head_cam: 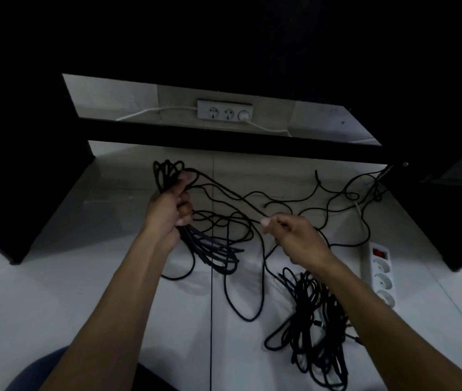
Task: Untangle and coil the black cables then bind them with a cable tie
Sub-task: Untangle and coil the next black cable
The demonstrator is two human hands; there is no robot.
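two hands busy: left hand (pixel 169 210) grips part-wound coil (pixel 210 249); right hand (pixel 294 235) pinches loose strand (pixel 224 190). feed slack slowly, clear snags, match loop size.

I see bare floor (pixel 54 277) to the left, wide enough for a hand to pass. Ahead, a dark crossbar (pixel 224 139) spans the way, with dark panels (pixel 26 165) closing both sides. Loose black cable (pixel 322 193) sprawls over the middle and far right. A tangled black heap (pixel 317 320) lies near right, just beside a white power strip (pixel 379 275), crowding that side.
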